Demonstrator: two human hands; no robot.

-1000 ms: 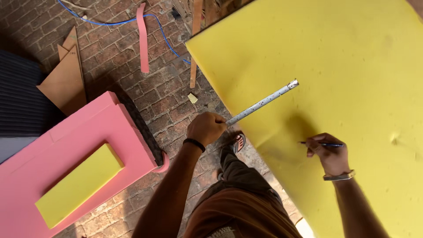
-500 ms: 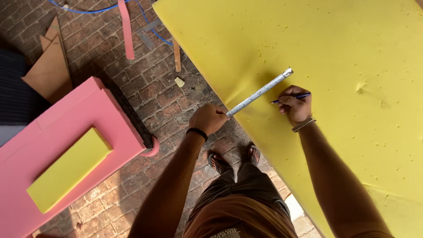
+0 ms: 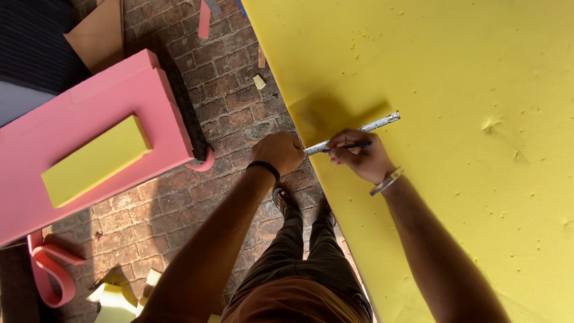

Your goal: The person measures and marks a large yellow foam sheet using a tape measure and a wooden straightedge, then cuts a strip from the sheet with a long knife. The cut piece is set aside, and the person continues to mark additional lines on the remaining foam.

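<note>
Two hands work one tape measure [image 3: 353,131]: my left hand [image 3: 280,152] fists its near end at the yellow foam sheet's [image 3: 454,119] edge, blade slanting up-right, while my right hand [image 3: 359,157] pinches a blue pen [image 3: 350,146] just beneath it.

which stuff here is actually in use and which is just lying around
In use:
large yellow foam sheet
metal tape measure blade
blue pen

Lying about:
pink foam slab
small yellow foam block
brown cardboard piece
curled pink foam strip
</note>
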